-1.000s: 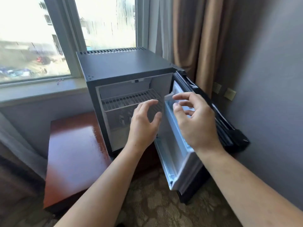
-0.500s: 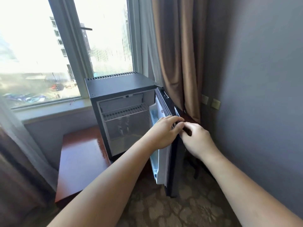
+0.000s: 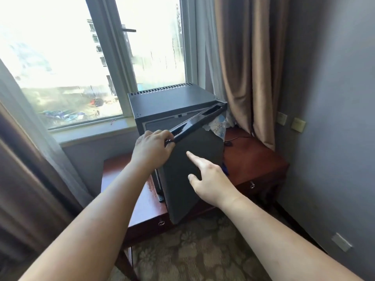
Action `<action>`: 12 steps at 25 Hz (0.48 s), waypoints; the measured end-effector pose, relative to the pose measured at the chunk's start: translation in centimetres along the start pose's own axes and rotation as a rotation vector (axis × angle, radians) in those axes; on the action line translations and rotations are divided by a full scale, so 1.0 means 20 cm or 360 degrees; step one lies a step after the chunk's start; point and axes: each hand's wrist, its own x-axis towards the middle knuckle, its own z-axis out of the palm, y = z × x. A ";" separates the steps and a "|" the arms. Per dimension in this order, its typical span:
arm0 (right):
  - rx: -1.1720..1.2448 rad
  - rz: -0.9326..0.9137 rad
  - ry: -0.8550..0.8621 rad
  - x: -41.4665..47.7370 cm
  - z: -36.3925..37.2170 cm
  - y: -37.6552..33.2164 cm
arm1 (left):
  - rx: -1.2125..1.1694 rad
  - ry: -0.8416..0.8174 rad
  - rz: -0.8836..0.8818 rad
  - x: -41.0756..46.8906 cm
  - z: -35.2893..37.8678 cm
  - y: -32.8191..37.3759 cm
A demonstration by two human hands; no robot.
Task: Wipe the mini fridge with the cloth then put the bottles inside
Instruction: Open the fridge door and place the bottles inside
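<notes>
The black mini fridge (image 3: pixel 172 100) stands on a red-brown wooden table (image 3: pixel 255 159) under the window. Its door (image 3: pixel 194 159) is swung most of the way toward the cabinet, leaving a narrow gap at the left. My left hand (image 3: pixel 153 147) grips the door's top left corner. My right hand (image 3: pixel 209 177) is open, its fingers spread and its index fingertip against the door's dark front. Behind the door's right edge, blue-and-white plastic (image 3: pixel 218 126), perhaps bottle wrap, shows. The fridge's inside is hidden. No cloth is in view.
Brown curtains (image 3: pixel 249 67) hang right of the fridge, another curtain (image 3: pixel 30 159) at the left. A grey wall (image 3: pixel 334 98) with switch plates (image 3: pixel 298 124) closes the right side. Patterned carpet (image 3: pixel 192 250) lies below the table. The windowsill (image 3: pixel 91 130) runs behind.
The door has swung from wide open to nearly closed. My left hand moved onto the door's top corner; my right hand let go of the edge and now touches its front. The view pulled back.
</notes>
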 end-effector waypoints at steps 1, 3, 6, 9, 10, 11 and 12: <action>-0.0015 -0.0004 0.0033 0.08 0.01 0.00 | 0.0036 0.0008 -0.0020 0.05 0.01 -0.07; -0.0053 -0.0028 0.0086 0.25 0.02 -0.01 | 0.0023 0.0027 -0.0058 0.15 0.04 -0.19; -0.0138 -0.0059 0.0057 0.53 0.08 -0.03 | -0.0082 0.0151 -0.0069 0.29 0.13 -0.32; -0.0255 -0.0065 0.0049 0.79 0.13 -0.03 | -0.0200 0.0307 -0.0013 0.44 0.21 -0.44; -0.0277 -0.0075 0.0069 0.87 0.13 -0.04 | -0.0239 0.0350 -0.0001 0.48 0.22 -0.47; -0.0291 -0.0084 0.0077 0.95 0.14 -0.04 | -0.0284 0.0402 0.0025 0.51 0.24 -0.52; -0.0309 -0.0079 0.0078 1.00 0.14 -0.03 | -0.0326 0.0454 0.0049 0.51 0.27 -0.55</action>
